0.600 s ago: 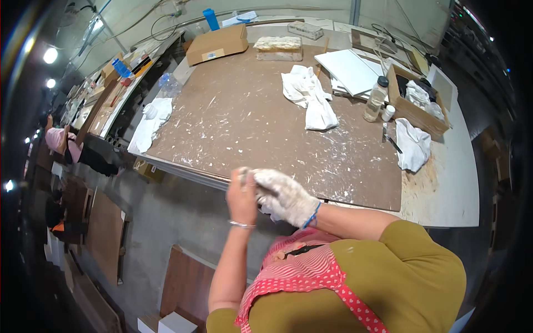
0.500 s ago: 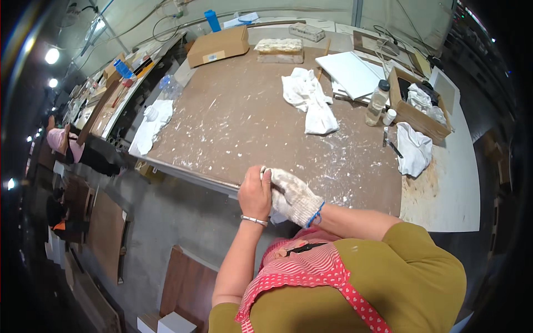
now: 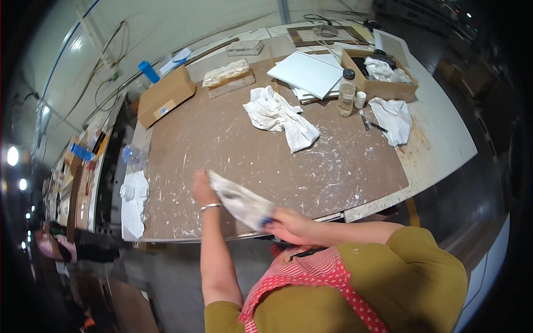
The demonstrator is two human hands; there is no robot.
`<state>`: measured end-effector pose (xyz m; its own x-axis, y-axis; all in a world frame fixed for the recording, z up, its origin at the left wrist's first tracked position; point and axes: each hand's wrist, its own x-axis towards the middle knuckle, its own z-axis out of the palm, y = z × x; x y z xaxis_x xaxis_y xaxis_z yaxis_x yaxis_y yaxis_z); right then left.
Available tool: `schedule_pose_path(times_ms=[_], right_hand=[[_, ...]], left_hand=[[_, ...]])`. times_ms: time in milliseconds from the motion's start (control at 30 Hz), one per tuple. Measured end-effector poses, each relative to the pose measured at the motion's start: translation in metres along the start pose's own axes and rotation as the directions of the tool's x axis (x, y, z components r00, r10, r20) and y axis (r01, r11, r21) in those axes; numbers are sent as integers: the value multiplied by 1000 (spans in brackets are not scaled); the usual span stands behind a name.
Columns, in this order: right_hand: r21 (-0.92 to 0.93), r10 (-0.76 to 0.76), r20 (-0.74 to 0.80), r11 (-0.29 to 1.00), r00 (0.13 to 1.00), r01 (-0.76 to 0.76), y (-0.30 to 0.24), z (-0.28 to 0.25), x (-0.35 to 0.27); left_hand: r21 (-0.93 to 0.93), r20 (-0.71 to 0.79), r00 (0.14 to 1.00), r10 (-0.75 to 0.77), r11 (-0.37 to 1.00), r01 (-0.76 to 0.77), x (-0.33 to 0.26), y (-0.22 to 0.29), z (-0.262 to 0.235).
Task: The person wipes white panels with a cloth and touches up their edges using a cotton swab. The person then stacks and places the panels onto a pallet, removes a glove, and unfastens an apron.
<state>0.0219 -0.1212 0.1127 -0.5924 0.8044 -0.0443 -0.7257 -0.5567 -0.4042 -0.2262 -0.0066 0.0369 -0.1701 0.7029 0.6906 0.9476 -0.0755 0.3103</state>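
Observation:
A white knitted work glove [image 3: 240, 200] with a blue cuff edge is stretched between my hands above the front of the brown tabletop [image 3: 183, 139]. My left hand [image 3: 205, 187], with a bracelet at the wrist, is closed on the finger end of the glove. At the blue cuff, my bare right hand [image 3: 290, 225] grips the other end. Motion smears the glove and both hands slightly. Beyond them lies a crumpled white cloth [image 3: 283, 119].
Toward the back stand a cardboard box [image 3: 166, 97], a foam-topped block [image 3: 229, 77] and white panels [image 3: 305, 74]. At the right are a black-capped bottle [image 3: 347, 95], an open carton [image 3: 388, 86] and a white rag [image 3: 393, 121]. Another person [image 3: 78, 246] is at far left.
The glove has come off my right hand, which is now bare and holds its cuff. My left hand has moved left, pulling the glove out straight. The view has turned.

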Motion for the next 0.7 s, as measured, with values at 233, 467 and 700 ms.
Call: schedule_pose_path(times_ms=[233,467,700], right_hand=[[-868,471,-141,365,871,-337,4,12,-35],[-947,680,43,261,732,-187,7,-37,-54],[-977,523,-11,177,852,-122,-30,-39,-47]], left_hand=[[-504,469,849,-243,716,484,28,-65,40],[-453,763,615,199,843,289,0,47,-82],[-433,901,321,293,549,715,-129,77,-170]])
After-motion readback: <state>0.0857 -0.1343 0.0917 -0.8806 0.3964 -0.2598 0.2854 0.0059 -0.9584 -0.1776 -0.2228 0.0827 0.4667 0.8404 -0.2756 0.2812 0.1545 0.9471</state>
